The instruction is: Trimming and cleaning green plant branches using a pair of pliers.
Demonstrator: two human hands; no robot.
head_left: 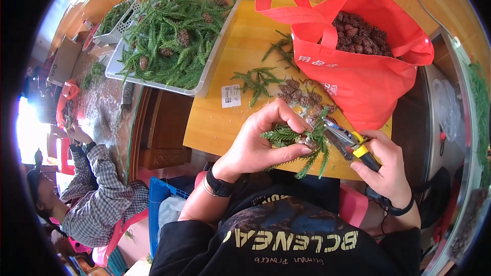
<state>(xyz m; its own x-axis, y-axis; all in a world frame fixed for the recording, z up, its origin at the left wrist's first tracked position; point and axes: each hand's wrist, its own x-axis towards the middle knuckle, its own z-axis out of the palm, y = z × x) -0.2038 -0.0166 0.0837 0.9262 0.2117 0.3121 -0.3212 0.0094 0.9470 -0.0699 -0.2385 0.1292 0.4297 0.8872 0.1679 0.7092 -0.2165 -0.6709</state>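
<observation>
Over the front of the yellow table, my left hand [258, 138] is closed, pinching a green artificial pine sprig [321, 154] with a small brown pinecone [307, 142] at its middle between thumb and fingers. My right hand [387, 166] grips pliers [364, 154] with yellow and black handles. Their metal jaws point left and reach the sprig's right edge; whether they bite on anything there I cannot tell. Just beyond my hands lies a small heap of loose pinecones [292, 92]. Two loose sprigs, a nearer one [257, 83] and a farther one [282, 48], rest beside it.
A red bag [353, 87] full of dark pinecones stands at the back right of the table [204, 128]. At the back left is a clear tray [198, 91] heaped with sprigs and cones. A white label [231, 96] lies nearby. Another person [99, 199] works at the left table.
</observation>
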